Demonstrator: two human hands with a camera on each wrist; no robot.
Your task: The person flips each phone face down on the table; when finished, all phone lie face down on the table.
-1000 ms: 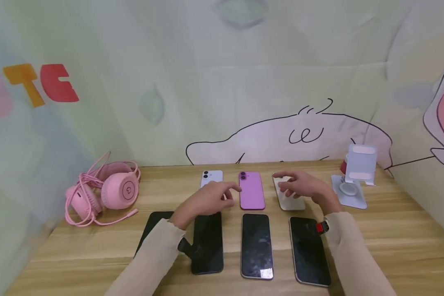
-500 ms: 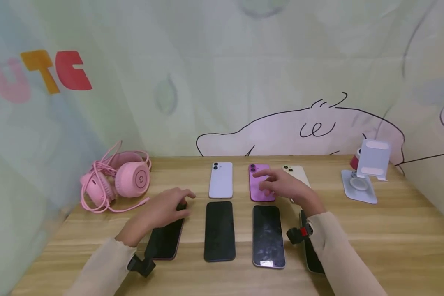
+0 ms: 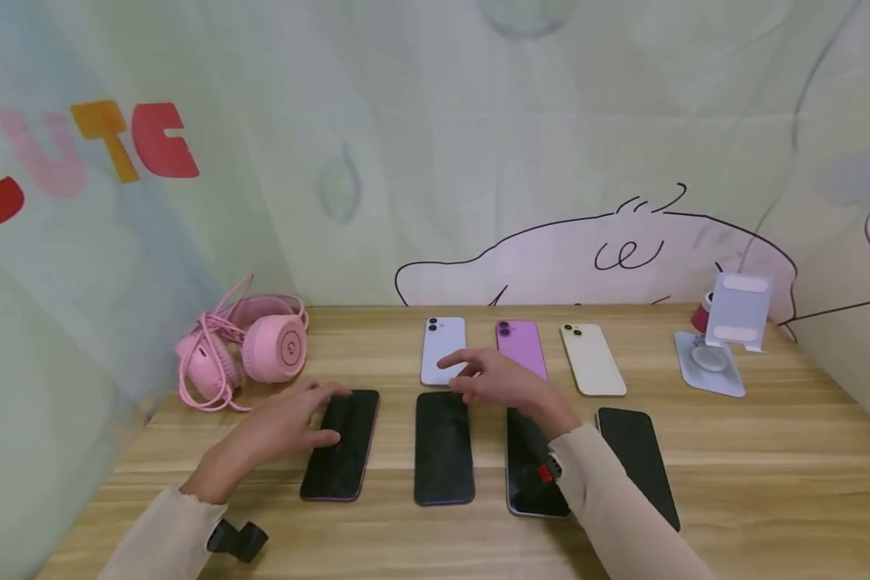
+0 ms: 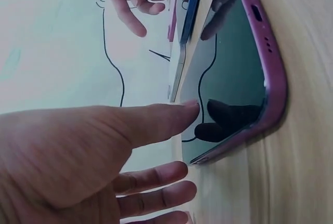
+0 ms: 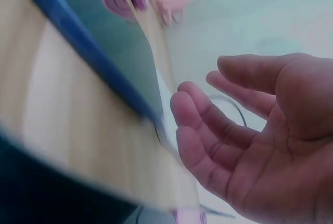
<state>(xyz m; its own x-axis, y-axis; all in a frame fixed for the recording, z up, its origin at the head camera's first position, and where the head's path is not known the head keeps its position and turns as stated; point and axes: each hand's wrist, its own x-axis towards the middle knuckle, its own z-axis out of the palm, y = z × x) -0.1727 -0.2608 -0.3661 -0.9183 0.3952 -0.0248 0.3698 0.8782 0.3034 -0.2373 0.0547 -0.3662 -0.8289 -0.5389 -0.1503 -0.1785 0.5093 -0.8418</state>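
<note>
My left hand [image 3: 279, 431] is over the left edge of a black-screened smartphone with a purple frame [image 3: 348, 451]. In the left wrist view, its thumb and fingers [image 4: 161, 122] are spread, with nothing between them, close to that purple-framed phone [image 4: 234, 68]. My right hand [image 3: 496, 379] hovers, empty, around the lower right of a pale blue smartphone [image 3: 442, 346] lying camera side up. Just in front of this hand is a dark-screened phone with a blue frame [image 3: 444, 451]. The right wrist view shows the right hand's fingers [image 5: 197, 146] loosely bent, apart from the blue-framed phone [image 5: 83, 42].
Behind the right hand lie a purple phone [image 3: 525, 350] and a cream phone [image 3: 593, 362], backs up. Two dark-screened phones, a partly covered one [image 3: 525, 463] and another [image 3: 641, 463], lie at front right. Pink headphones [image 3: 250, 350] sit left; a pale blue stand [image 3: 739, 310], right.
Both hands have moved left. The left went from beside the pale blue phone to the purple-framed one; the right went from the cream phone, past the purple one, to the pale blue one. The view shifted slightly.
</note>
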